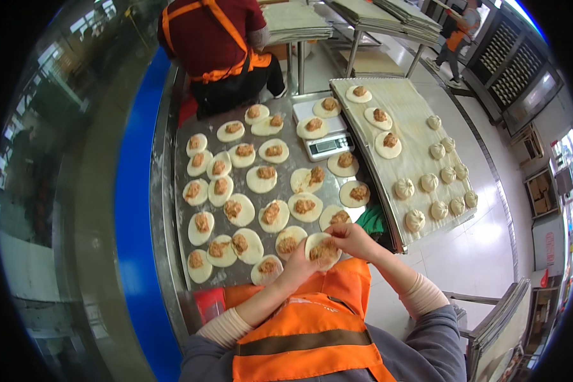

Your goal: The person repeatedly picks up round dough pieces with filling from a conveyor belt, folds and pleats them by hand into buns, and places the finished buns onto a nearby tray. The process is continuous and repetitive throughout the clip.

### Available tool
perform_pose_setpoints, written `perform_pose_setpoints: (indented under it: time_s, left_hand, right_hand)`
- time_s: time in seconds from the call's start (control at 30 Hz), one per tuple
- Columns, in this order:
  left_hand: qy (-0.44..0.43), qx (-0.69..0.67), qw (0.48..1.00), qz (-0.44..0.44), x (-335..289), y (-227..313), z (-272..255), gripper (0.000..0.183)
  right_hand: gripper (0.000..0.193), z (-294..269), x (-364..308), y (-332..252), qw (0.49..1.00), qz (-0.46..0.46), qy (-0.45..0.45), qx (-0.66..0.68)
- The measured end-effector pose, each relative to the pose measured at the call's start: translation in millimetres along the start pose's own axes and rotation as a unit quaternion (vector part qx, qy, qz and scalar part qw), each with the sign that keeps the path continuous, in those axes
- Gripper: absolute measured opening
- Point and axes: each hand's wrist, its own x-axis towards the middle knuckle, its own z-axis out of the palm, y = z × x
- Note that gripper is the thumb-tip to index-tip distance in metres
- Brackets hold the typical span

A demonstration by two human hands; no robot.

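Observation:
A round dough wrapper (314, 242) with a mound of minced filling (325, 253) on it is held up in front of my apron. My left hand (296, 267) cups it from the left and below. At its upper right edge, the fingers of my right hand (352, 239) pinch the dough. The wrapper is still mostly open, and its filling shows. Just beyond my hands, more flat wrappers topped with filling, such as this one (274, 216), lie spread over the metal table (226, 275).
A digital scale (328, 146) stands at the table's far right, with filled wrappers on and beside it. To the right, a cloth-covered board (388, 184) bears several pleated buns (415, 220) and open wrappers. A co-worker (219, 44) sits beyond the table; another person (459, 38) stands far right.

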Motion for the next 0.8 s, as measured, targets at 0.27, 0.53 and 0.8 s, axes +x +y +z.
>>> perform_pose_setpoints:
  time_s: [0.27,0.53,0.8]
  left_hand:
    - [0.051,0.260,0.961,0.075,4.0,-30.2,-15.6,0.045]
    - [0.091,0.216,0.972,-0.012,-0.9,-23.5,-19.8,0.043]
    - [0.006,0.370,0.927,0.064,5.0,6.2,-4.5,0.034]
  right_hand:
    - [0.018,8.1,-10.7,17.4,0.979,0.093,-0.039,0.179]
    - [0.014,12.9,-13.2,27.9,0.946,-0.263,0.093,-0.163]
    - [0.023,10.9,-14.1,14.8,0.968,-0.214,0.100,-0.082]
